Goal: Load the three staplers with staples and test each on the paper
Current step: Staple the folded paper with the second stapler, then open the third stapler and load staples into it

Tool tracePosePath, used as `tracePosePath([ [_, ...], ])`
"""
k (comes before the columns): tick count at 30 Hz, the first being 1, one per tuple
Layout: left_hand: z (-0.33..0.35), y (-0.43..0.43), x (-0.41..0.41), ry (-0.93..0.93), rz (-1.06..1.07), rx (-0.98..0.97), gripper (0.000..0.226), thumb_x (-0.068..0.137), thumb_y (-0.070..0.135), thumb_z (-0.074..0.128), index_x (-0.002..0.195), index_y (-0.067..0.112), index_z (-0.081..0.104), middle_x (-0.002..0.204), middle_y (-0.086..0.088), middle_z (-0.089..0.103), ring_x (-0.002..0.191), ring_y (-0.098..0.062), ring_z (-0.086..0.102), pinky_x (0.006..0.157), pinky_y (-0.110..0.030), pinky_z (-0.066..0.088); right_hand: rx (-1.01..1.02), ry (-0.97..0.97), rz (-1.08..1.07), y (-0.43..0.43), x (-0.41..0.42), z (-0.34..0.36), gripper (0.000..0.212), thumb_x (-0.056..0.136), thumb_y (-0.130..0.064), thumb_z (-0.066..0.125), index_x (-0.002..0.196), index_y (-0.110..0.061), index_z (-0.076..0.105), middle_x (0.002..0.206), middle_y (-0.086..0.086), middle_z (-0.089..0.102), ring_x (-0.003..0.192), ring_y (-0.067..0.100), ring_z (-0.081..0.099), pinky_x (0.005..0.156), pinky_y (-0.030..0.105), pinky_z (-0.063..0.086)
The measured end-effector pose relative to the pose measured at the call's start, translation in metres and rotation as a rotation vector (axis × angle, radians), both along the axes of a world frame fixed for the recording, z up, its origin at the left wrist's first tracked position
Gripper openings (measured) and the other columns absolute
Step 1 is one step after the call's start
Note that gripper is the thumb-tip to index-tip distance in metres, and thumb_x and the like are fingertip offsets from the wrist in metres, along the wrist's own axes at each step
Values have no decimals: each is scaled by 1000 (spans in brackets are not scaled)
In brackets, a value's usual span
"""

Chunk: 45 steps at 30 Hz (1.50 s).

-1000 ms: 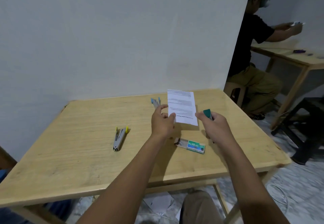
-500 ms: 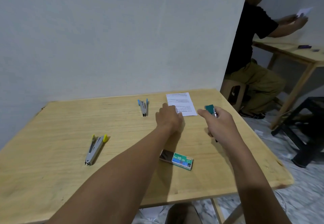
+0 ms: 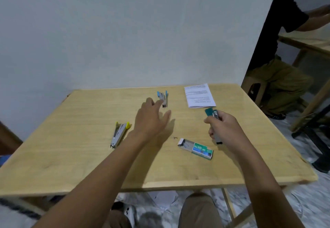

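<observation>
My right hand point(image 3: 222, 127) grips a green-tipped stapler point(image 3: 212, 114) above the wooden table point(image 3: 80, 156). The printed paper point(image 3: 199, 95) lies flat at the table's far right, just beyond that stapler. My left hand point(image 3: 151, 118) hovers open over the table's middle, fingers spread toward the blue-tipped stapler point(image 3: 163, 98), which lies near the far edge. A yellow-tipped stapler point(image 3: 119, 134) lies to the left. An open box of staples point(image 3: 196, 148) rests between my forearms, with one loose staple point(image 3: 175, 137) beside it.
A white wall runs along the table's far edge. Another person point(image 3: 285, 52) sits at a second table point(image 3: 310, 42) to the right, with a dark stool point(image 3: 314, 129) close to my table's right edge. Paper scraps lie on the floor below.
My left hand let go of the paper, which now lies flat on the table, and moved left toward the blue-tipped stapler. My right hand kept hold of the green-tipped stapler.
</observation>
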<state>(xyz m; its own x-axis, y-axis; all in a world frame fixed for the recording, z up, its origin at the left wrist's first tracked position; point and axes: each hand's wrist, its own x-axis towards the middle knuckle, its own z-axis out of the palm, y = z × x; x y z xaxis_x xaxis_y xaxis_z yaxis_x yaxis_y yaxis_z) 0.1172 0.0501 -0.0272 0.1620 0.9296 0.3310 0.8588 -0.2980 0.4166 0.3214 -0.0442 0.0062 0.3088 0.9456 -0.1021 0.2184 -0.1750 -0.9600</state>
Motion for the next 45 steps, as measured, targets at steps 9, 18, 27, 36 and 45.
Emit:
tracePosePath([
  [9, -33, -59, -102, 67, 337, -50, 44, 92, 40, 52, 131, 19, 58, 111, -17, 57, 98, -38, 54, 82, -41, 43, 12, -191, 177, 21, -71, -11, 21, 84, -28, 67, 86, -7, 61, 65, -1, 56, 64, 22, 61, 63, 33, 47],
  [18, -35, -58, -103, -3, 317, 5, 35, 91, 34, 47, 123, 24, 59, 104, -1, 64, 92, -27, 55, 75, -38, 38, -5, -951, 243, 86, -135, -22, 19, 89, -32, 56, 85, -15, 51, 82, 2, 59, 69, 21, 54, 55, 30, 37],
  [27, -38, -55, -101, 37, 353, 42, 27, 92, 34, 45, 112, 25, 60, 94, 3, 63, 77, -18, 44, 67, -33, 28, -41, -1012, 200, 148, -173, -22, 21, 95, -31, 51, 86, -12, 53, 79, 0, 54, 85, 24, 59, 56, 27, 34],
  [36, -40, -53, -101, 22, 364, 65, 25, 91, 33, 45, 109, 26, 60, 90, 5, 61, 75, -15, 38, 67, -33, 29, -50, -790, 241, 141, -158, -22, 24, 89, -34, 60, 88, -11, 55, 79, 0, 56, 81, 24, 59, 56, 28, 37],
  [45, -40, -54, -102, 18, 348, 44, 29, 92, 36, 43, 116, 26, 57, 100, 4, 62, 88, -19, 52, 72, -34, 33, 1, -668, 265, 134, -146, -37, 39, 91, -22, 65, 129, -16, 61, 94, 0, 65, 85, 18, 61, 72, 27, 44],
])
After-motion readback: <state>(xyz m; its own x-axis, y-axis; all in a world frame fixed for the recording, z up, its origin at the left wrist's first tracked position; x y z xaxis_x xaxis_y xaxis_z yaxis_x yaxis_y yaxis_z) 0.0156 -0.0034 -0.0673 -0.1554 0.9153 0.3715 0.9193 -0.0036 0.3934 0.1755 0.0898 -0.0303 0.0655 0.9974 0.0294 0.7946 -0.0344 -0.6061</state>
